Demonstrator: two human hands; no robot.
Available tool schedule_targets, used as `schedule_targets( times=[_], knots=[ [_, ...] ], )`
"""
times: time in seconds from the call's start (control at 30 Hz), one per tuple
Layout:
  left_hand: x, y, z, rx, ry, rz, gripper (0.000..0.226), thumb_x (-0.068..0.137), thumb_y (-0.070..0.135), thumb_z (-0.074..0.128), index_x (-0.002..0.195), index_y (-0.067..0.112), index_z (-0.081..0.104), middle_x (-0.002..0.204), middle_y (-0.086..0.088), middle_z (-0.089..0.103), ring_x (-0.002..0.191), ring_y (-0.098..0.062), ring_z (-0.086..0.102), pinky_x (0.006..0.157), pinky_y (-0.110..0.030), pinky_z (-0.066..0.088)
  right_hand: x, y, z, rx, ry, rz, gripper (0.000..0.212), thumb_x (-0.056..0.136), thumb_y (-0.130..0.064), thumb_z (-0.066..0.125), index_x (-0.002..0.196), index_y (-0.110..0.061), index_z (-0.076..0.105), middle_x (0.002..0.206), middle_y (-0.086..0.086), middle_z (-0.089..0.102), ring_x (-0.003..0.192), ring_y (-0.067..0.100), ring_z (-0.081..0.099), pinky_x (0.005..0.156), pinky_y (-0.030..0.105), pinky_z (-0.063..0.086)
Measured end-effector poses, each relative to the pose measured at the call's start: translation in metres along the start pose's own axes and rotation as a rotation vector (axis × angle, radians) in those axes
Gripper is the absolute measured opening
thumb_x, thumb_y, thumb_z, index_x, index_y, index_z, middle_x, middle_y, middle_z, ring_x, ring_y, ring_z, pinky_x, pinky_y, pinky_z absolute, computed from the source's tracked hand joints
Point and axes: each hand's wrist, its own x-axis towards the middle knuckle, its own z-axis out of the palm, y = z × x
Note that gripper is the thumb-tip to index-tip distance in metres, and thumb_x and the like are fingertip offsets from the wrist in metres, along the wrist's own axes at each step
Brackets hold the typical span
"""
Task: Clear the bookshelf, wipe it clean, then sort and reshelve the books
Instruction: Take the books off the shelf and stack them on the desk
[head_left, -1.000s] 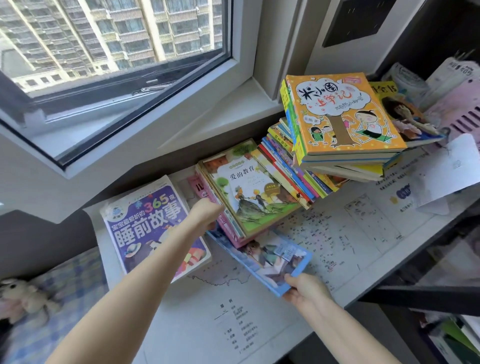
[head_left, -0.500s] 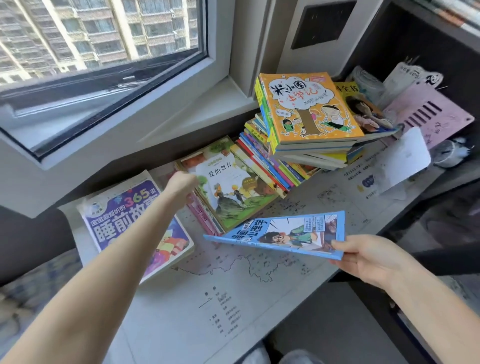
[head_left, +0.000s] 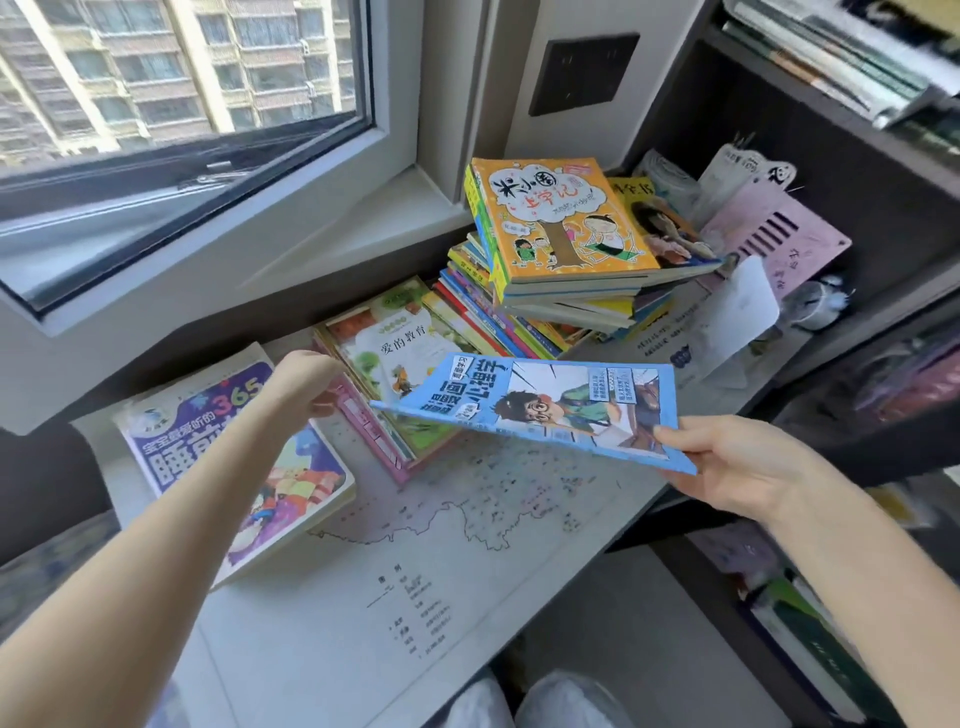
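Note:
My right hand pinches the near corner of a thin blue comic book and holds it in the air above the desk. My left hand rests on the left edge of a low pile of books topped by a green-and-white book; its fingers are hidden behind the wrist. A purple "365" storybook lies flat under my left forearm. Behind it all, a tall slanting stack is topped by an orange cartoon book. The dark bookshelf stands at the right.
The desk is covered by a printed map sheet. A pink slotted board, a white paper sheet and a small round object sit in the shelf bay. The window sill runs behind. More books fill the lower shelf.
My right hand has pulled the blue book out from under the low pile and lifted it up and to the right. My left hand stays at the pile's edge.

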Motion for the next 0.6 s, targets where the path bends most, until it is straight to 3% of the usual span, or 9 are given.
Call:
schedule_targets(
  times=[0.17,0.23,0.3,0.33,0.4,0.47,0.53,0.6],
  knots=[
    [-0.012,0.005,0.0,-0.07,0.185,0.074,0.015,0.076,0.0,0.045,0.067,0.008,0.054,0.068,-0.012,0.049,0.061,-0.024,0.044,0.058,-0.029,0.036,0.069,0.045,0.073,0.195,-0.041,0.18,0.018,0.098,0.003,0.044,0.083,-0.003,0.051,0.047,0.011,0.062,0.035,0.017,0.06,0.031,0.021,0.044],
    [-0.021,0.01,0.004,-0.076,0.208,0.11,0.017,0.076,0.001,0.044,0.073,0.008,0.059,0.066,-0.009,0.049,0.056,-0.022,0.04,0.054,-0.024,0.032,0.09,0.056,0.106,0.295,-0.038,0.175,0.017,0.098,0.002,0.045,0.082,-0.001,0.049,0.051,0.015,0.063,0.041,0.023,0.063,0.043,0.025,0.053],
    [-0.03,0.014,0.009,-0.071,0.208,0.146,0.018,0.08,0.004,0.047,0.085,0.009,0.064,0.07,-0.008,0.052,0.062,-0.022,0.043,0.058,-0.026,0.035,0.096,0.058,0.13,0.36,-0.082,0.113,0.013,0.1,0.0,0.042,0.093,-0.002,0.053,0.079,0.021,0.067,0.081,0.031,0.07,0.082,0.033,0.056],
    [-0.035,0.017,0.012,-0.061,0.205,0.167,0.017,0.08,0.006,0.048,0.085,0.011,0.064,0.072,-0.008,0.052,0.064,-0.023,0.044,0.061,-0.028,0.036,0.097,0.057,0.137,0.359,-0.099,0.095,0.016,0.101,-0.001,0.039,0.108,-0.003,0.054,0.101,0.024,0.065,0.107,0.035,0.062,0.1,0.04,0.046],
    [-0.045,0.023,0.017,-0.015,0.193,0.203,0.013,0.077,0.008,0.049,0.08,0.014,0.061,0.073,-0.009,0.053,0.067,-0.024,0.045,0.064,-0.031,0.037,0.093,0.055,0.143,0.242,-0.114,0.069,0.037,0.102,0.001,0.034,0.139,-0.002,0.039,0.14,0.029,0.044,0.135,0.037,0.039,0.114,0.043,0.027],
    [-0.058,0.03,0.024,0.043,0.172,0.239,0.016,0.081,0.004,0.048,0.081,0.013,0.061,0.08,-0.009,0.057,0.076,-0.025,0.049,0.068,-0.032,0.038,0.089,0.054,0.139,0.028,-0.12,0.033,0.043,0.102,0.003,0.031,0.144,0.008,0.027,0.148,0.03,0.031,0.139,0.038,0.031,0.117,0.04,0.021],
    [-0.072,0.039,0.033,0.051,0.134,0.277,0.018,0.085,0.001,0.047,0.085,0.011,0.062,0.087,-0.009,0.06,0.084,-0.024,0.051,0.074,-0.032,0.041,0.088,0.049,0.131,-0.066,-0.12,0.015,0.041,0.101,0.005,0.034,0.141,0.008,0.034,0.141,0.029,0.042,0.131,0.035,0.045,0.11,0.037,0.036],
    [-0.087,0.05,0.042,0.036,0.08,0.312,0.018,0.087,0.0,0.047,0.088,0.012,0.061,0.09,-0.007,0.059,0.087,-0.023,0.052,0.078,-0.033,0.041,0.071,0.038,0.119,-0.204,-0.142,-0.074,0.035,0.098,0.005,0.04,0.133,0.007,0.046,0.128,0.028,0.056,0.116,0.033,0.059,0.092,0.033,0.052]
  ],
)
